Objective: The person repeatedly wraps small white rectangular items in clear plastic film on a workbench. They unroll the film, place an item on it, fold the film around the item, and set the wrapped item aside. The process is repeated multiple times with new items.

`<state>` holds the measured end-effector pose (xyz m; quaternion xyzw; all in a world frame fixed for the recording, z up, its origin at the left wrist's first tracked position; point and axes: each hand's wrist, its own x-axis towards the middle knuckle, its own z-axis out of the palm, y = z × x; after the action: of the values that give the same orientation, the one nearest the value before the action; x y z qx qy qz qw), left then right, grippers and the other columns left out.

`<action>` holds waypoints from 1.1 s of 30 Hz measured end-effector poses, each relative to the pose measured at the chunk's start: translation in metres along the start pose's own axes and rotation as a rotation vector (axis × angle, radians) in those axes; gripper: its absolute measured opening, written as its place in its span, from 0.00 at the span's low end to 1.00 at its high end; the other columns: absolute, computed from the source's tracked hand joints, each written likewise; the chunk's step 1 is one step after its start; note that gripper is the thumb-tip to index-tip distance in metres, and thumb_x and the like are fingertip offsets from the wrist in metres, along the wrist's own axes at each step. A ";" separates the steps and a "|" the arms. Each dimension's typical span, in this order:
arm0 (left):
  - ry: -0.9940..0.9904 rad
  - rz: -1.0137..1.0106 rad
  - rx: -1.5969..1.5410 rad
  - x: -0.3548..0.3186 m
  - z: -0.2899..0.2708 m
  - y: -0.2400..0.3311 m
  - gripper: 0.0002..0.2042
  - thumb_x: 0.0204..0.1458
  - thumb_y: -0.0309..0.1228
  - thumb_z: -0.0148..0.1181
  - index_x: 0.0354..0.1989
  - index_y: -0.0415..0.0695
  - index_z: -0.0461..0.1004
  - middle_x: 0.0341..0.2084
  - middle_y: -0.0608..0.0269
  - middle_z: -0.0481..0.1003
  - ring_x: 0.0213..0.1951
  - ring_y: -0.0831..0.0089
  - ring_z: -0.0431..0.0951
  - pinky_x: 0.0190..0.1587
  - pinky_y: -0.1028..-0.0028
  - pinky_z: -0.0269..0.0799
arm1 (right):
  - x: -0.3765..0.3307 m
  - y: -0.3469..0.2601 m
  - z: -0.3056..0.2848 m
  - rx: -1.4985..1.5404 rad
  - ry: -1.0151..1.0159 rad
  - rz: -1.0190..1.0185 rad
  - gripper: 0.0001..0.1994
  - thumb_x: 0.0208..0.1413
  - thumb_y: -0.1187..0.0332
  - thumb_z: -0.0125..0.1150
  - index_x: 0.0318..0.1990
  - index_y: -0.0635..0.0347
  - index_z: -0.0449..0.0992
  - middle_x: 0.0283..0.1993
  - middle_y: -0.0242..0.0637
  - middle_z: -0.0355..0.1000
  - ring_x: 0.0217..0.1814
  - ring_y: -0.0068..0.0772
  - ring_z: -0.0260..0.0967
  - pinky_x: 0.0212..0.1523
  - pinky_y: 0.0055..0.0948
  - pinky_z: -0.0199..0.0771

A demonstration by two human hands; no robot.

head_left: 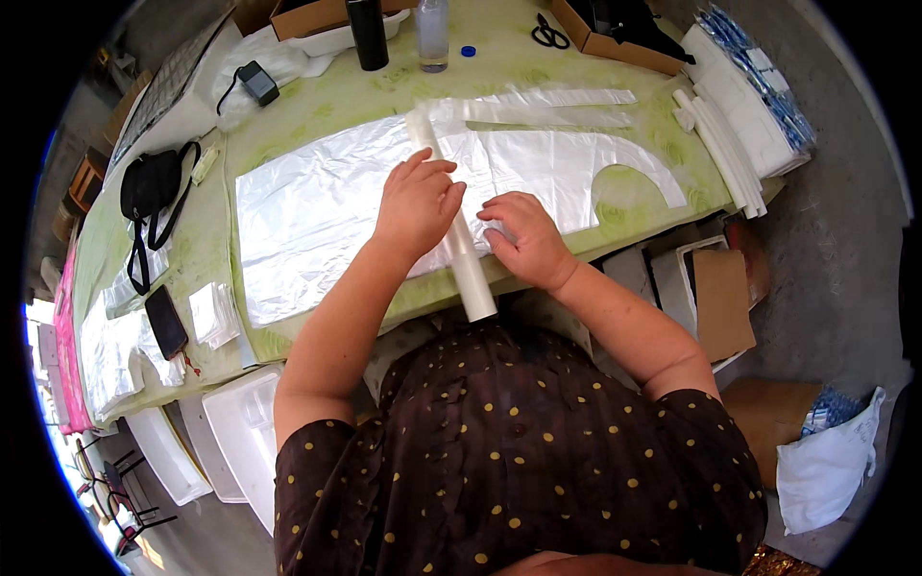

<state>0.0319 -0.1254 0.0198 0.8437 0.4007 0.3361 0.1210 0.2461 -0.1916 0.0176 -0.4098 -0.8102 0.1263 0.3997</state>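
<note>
A thin, pale plastic sheet [307,221] lies spread on the table, with a rounded cut-out at its right end. Across it, from far to near, rests a whitish tube [468,274] whose near end reaches the table's front edge. My left hand [420,200] lies over the tube, fingers stretched out and no grip around it. Just right of the tube, my right hand [523,235] hovers at or on the sheet. Its fingers are loosely curled, thumb and fingertips apart, with nothing visible between them. Clear strips [547,99] of film lie beyond the sheet.
At the back stand a black bottle [367,36], a clear bottle [433,38] and black scissors [550,34]. White rolls [720,154] lie at the right edge. On the left are a black bag [152,187], a phone [166,323] and folded white plastic [213,315].
</note>
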 end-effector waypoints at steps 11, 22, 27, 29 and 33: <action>-0.042 -0.107 -0.081 -0.055 -0.013 -0.015 0.26 0.56 0.36 0.60 0.64 0.44 0.70 0.70 0.51 0.62 0.74 0.43 0.53 0.72 0.54 0.55 | 0.084 0.061 0.091 -0.309 -0.255 -0.048 0.26 0.57 0.64 0.59 0.64 0.59 0.70 0.68 0.46 0.66 0.73 0.50 0.59 0.73 0.50 0.55; -0.081 -0.134 -0.061 -0.054 -0.020 -0.009 0.27 0.55 0.32 0.59 0.65 0.40 0.69 0.71 0.50 0.62 0.75 0.44 0.52 0.73 0.55 0.55 | 0.148 0.213 -0.017 -0.186 -0.040 1.054 0.30 0.62 0.58 0.61 0.67 0.65 0.65 0.66 0.53 0.69 0.64 0.49 0.70 0.62 0.38 0.71; -0.061 -0.150 -0.058 -0.057 -0.022 -0.008 0.26 0.55 0.32 0.59 0.64 0.40 0.70 0.71 0.50 0.62 0.75 0.44 0.52 0.73 0.55 0.54 | 0.110 0.256 -0.147 0.349 0.550 1.423 0.29 0.62 0.63 0.59 0.71 0.52 0.63 0.57 0.47 0.71 0.47 0.42 0.76 0.39 0.45 0.80; -0.074 -0.108 -0.084 -0.050 -0.018 -0.007 0.26 0.55 0.32 0.59 0.64 0.40 0.70 0.71 0.50 0.62 0.74 0.44 0.53 0.73 0.55 0.54 | 0.058 0.302 -0.187 -0.195 0.787 1.206 0.30 0.59 0.63 0.63 0.69 0.50 0.65 0.59 0.51 0.71 0.51 0.47 0.76 0.46 0.45 0.79; -0.059 -0.133 -0.042 -0.056 -0.020 -0.010 0.26 0.54 0.33 0.60 0.63 0.41 0.71 0.70 0.51 0.62 0.74 0.44 0.53 0.72 0.54 0.55 | 0.058 0.250 -0.135 -0.384 0.334 0.727 0.30 0.53 0.59 0.67 0.65 0.50 0.72 0.66 0.53 0.69 0.70 0.58 0.63 0.68 0.48 0.65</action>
<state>-0.0131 -0.1627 0.0036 0.8220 0.4451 0.3107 0.1722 0.4682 -0.0060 0.0041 -0.7498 -0.5464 0.0381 0.3712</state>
